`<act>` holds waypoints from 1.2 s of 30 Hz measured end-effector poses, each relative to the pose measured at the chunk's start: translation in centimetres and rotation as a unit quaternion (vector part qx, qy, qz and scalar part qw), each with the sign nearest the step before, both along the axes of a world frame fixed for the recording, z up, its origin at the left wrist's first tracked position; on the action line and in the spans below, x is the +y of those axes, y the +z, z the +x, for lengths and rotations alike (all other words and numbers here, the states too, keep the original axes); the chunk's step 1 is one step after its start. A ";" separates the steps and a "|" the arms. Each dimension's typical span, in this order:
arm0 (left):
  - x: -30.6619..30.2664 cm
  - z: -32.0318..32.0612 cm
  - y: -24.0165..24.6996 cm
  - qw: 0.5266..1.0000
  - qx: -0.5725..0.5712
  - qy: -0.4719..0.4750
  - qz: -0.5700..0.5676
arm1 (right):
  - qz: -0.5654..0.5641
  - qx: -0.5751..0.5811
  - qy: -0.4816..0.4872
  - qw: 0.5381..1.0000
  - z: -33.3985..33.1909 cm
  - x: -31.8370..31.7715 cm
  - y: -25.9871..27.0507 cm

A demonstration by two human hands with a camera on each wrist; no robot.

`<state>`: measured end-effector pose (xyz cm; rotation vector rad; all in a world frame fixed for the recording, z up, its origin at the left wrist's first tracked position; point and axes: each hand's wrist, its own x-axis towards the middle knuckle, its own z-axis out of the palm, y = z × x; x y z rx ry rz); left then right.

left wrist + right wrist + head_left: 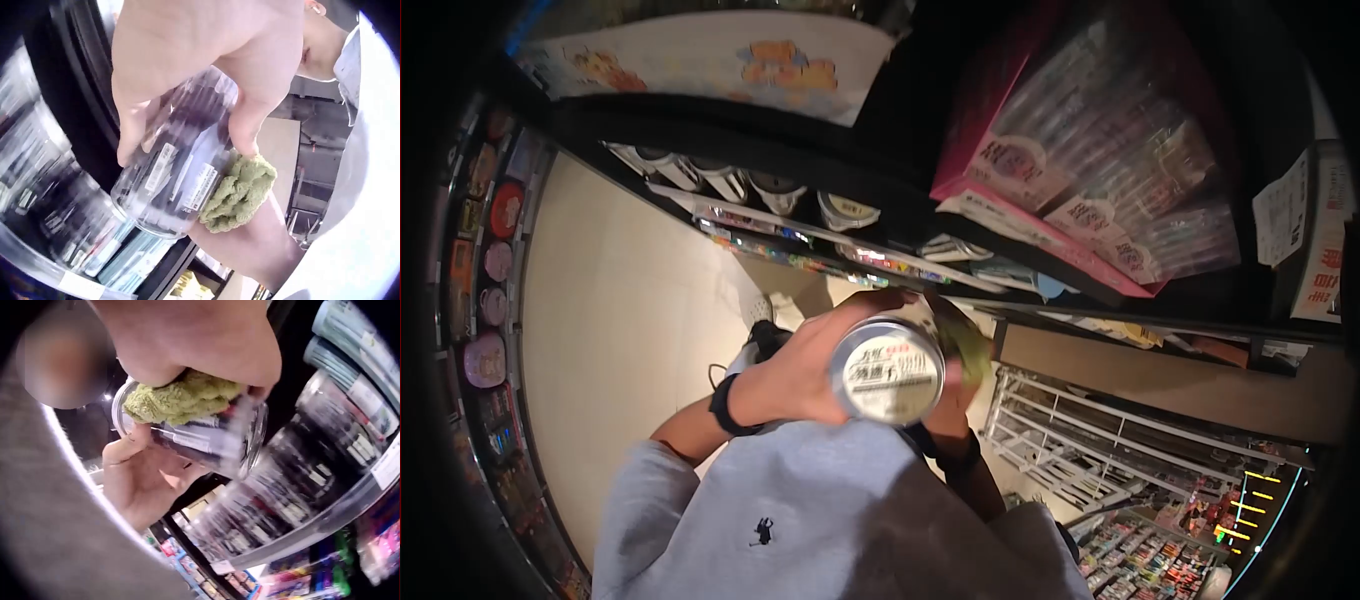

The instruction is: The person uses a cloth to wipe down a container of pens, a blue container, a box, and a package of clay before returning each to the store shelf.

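Observation:
A clear plastic jar (165,187) with barcode stickers on its side is held in front of the chest. In the head view its round end (890,385) faces up, showing a pale label with dark and red print. My left hand (790,375) grips the jar, with thumb and fingers on opposite sides in the left wrist view. A fuzzy green cloth (178,400) lies against the jar's side. Over it my right hand (206,340) holds the cloth to the jar, its fingers partly hidden by the cloth.
Similar clear jars (250,519) stand in a row on the shelf beside the hands. A pink display box (1050,240) of packaged goods sits above, at the right. White wire racks (1070,430) stand lower right, and another stocked shelf (485,330) runs along the left.

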<state>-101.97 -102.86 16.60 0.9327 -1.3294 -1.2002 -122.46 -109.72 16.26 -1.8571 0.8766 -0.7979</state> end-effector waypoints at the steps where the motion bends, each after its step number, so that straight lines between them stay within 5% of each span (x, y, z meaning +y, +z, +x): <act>1: -1.0 -0.7 0.8 0.995 -0.082 0.063 -0.003 | 0.075 -0.024 -0.053 0.996 0.4 -0.1 -1.2; 2: -1.2 -0.9 -0.4 0.982 -0.144 0.098 -0.078 | 0.153 -0.043 -0.107 0.982 0.4 0.4 -1.9; 3: -1.3 -0.6 -0.4 0.989 -0.108 0.075 -0.074 | 0.027 -0.018 -0.071 0.997 0.3 0.5 -1.3; 4: -1.1 -0.4 -0.3 0.994 -0.069 0.051 -0.065 | -0.010 -0.138 -0.029 0.990 1.1 0.8 -0.4; 6: -1.2 -0.3 0.2 0.998 -0.042 0.032 -0.043 | 0.034 -0.159 -0.038 0.986 1.4 1.2 -0.1; 7: -1.4 -0.7 -0.6 0.995 -0.052 0.056 -0.070 | -0.056 -0.037 -0.050 0.997 0.5 0.4 -1.9; 8: -1.9 -0.3 -0.9 0.994 -0.057 0.056 -0.075 | -0.027 -0.013 -0.075 0.997 0.4 -0.1 -4.4; 10: -2.1 0.2 -1.2 0.957 -0.211 0.108 -0.166 | 0.234 -0.098 -0.107 0.961 -0.8 -1.1 -8.9; 11: -2.1 0.2 -0.9 0.967 -0.195 0.093 -0.135 | 0.098 -0.001 -0.063 0.993 -1.5 -0.9 -8.8; 16: -3.2 0.1 -2.8 0.951 -0.257 0.095 -0.147 | 0.074 -0.043 -0.122 0.989 0.3 0.6 -4.1; 19: -3.9 -0.6 -4.2 0.946 -0.246 0.150 -0.149 | 0.218 -0.104 -0.136 0.961 1.9 1.3 -3.0; 23: -4.5 -1.0 -5.9 0.928 -0.310 0.173 -0.113 | 0.244 -0.197 -0.108 0.943 2.0 -0.2 -7.1; 27: -6.0 -2.8 -9.9 0.936 -0.178 0.272 -0.133 | 0.290 -0.152 -0.107 0.939 2.0 -1.7 -8.0; 31: -5.8 -3.6 -9.9 0.934 -0.203 0.292 0.002 | 0.300 -0.094 -0.106 0.943 2.1 -2.3 -6.9; 36: -6.8 -4.4 -10.5 0.942 -0.165 0.291 0.005 | 0.220 -0.082 -0.075 0.969 2.6 -2.9 -7.3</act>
